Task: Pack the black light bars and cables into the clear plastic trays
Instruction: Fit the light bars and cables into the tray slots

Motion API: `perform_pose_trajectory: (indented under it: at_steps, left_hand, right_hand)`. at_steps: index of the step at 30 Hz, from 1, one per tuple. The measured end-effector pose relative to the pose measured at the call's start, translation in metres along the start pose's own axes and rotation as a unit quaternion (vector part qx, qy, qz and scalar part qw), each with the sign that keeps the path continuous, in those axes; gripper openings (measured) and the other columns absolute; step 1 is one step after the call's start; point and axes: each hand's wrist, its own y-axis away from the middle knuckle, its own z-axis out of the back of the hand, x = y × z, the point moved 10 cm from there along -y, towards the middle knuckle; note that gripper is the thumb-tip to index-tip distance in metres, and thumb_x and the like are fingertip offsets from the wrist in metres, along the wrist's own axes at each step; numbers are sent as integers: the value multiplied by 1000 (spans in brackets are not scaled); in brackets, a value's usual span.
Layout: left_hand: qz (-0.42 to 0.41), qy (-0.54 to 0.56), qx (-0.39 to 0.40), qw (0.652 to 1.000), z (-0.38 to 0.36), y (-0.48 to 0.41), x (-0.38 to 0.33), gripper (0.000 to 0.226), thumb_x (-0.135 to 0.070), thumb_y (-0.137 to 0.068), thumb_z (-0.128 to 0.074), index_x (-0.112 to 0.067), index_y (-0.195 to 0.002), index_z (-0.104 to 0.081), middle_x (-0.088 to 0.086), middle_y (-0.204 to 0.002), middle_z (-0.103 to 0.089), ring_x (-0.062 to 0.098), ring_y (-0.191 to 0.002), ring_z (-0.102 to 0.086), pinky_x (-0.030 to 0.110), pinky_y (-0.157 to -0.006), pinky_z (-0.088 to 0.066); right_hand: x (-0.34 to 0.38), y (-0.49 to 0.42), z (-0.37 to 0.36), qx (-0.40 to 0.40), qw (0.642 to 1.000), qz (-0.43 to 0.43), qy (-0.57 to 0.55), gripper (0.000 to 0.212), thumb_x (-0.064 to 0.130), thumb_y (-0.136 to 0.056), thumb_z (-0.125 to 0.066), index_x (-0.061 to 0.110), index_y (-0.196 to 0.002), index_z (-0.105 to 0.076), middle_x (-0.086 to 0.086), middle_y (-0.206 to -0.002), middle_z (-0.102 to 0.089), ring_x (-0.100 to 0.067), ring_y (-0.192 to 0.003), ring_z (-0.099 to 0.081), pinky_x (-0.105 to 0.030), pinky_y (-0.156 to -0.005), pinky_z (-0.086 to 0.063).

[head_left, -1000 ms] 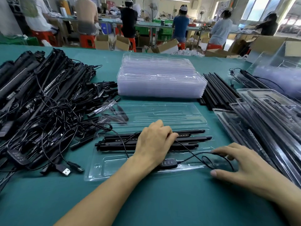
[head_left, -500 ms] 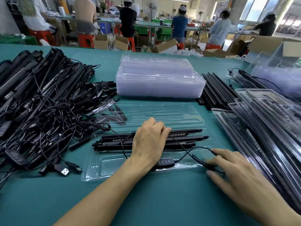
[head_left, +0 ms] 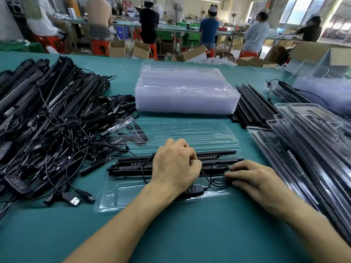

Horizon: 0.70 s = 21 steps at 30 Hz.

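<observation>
my left hand [head_left: 174, 166]: curled over the light bars [head_left: 133, 166], pinning them
my right hand [head_left: 252, 177]: pinching the cable [head_left: 209, 179]
layout: bars lie left-right in the tray [head_left: 117, 198]; cable's nearest my right hand

Factory packing floor, not a home or lab. The long green-covered worktop [head_left: 57, 234] carried bulk stock: a heap of black light bars and cables [head_left: 47, 120], a stack of clear trays [head_left: 186, 92], and filled trays [head_left: 313, 149] at right. Behind it a row of workers [head_left: 209, 29], backs turned, lined another bench with red stools [head_left: 100, 47], open cardboard boxes [head_left: 140, 50] and green crates [head_left: 190, 37]. Big windows [head_left: 300, 8] were at rear right.
</observation>
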Motion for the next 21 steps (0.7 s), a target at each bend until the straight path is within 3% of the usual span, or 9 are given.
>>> perform_pose_trajectory:
  at_steps: [5, 7, 9, 11, 13, 15, 17, 21]
  left_hand:
    - [-97, -112, 9, 989, 0, 7, -33, 31, -45, -78, -48, -24, -78, -71, -7, -86, -67, 21, -88, -57, 37, -88, -43]
    - [-164, -116, 19, 979, -8, 14, -50, 37, -53, -85, -47, -27, -95, -72, -8, -95, -69, 20, -94, -60, 39, -94, -42]
    - [-202, -119, 67, 970, -25, 20, -58, 44, -58, -91, -45, -31, -118, -66, -8, -111, -67, 19, -107, -57, 38, -96, -40]
    - [-184, -102, 117, 971, -40, 20, -53, 52, -58, -93, -50, -30, -137, -53, -6, -126, -59, 20, -116, -51, 37, -97, -39]
    - [-146, -56, 132, 979, -45, 17, -43, 61, -56, -92, -55, -27, -144, -45, -3, -130, -54, 19, -121, -47, 35, -101, -38]
    - [-134, -40, 128, 982, -46, 15, -38, 61, -58, -91, -55, -28, -144, -46, -4, -126, -54, 17, -119, -45, 33, -102, -35]
    - [-128, -22, 124, 984, -46, 14, -33, 50, -58, -93, -54, -32, -136, -55, -6, -119, -55, 15, -115, -46, 32, -100, -35]
    - [-105, 8, 108, 989, -44, 12, -29, 46, -59, -90, -57, -32, -127, -55, -9, -118, -61, 14, -111, -50, 33, -95, -34]
  right_hand:
    - [0, 4, 2, 6, 999, 15, 33, 24, 19, -91, -66, 28, -112, -74, 17, -119, -66, -5, -113, -59, -10, -100, -34]
    - [0, 9, 5, -5, 1000, -4, 17, 29, 19, -91, -67, 35, -115, -69, 21, -114, -68, 3, -108, -60, -15, -96, -42]
    - [-4, 14, 9, -25, 999, -32, -31, 35, 20, -90, -68, 42, -115, -57, 25, -105, -69, 14, -90, -60, -6, -81, -40]
    - [-7, 16, 9, -39, 996, -50, -61, 45, 20, -90, -68, 47, -120, -49, 27, -101, -67, 16, -77, -57, -2, -75, -36]
    - [-8, 16, 7, -46, 996, -54, -50, 47, 18, -91, -67, 38, -130, -53, 22, -107, -66, 10, -89, -59, -3, -83, -35]
    - [-8, 15, 6, -53, 997, -55, -32, 34, 16, -91, -65, 25, -125, -64, 13, -109, -64, -3, -104, -59, -9, -90, -34]
    - [-7, 15, 4, -50, 996, -59, -43, 25, 15, -91, -65, 23, -114, -71, 11, -103, -62, -7, -101, -59, -9, -88, -35]
    - [-9, 14, 7, -65, 990, -65, -110, 41, 8, -86, -71, 34, -117, -64, 13, -106, -60, 1, -96, -60, -9, -85, -42]
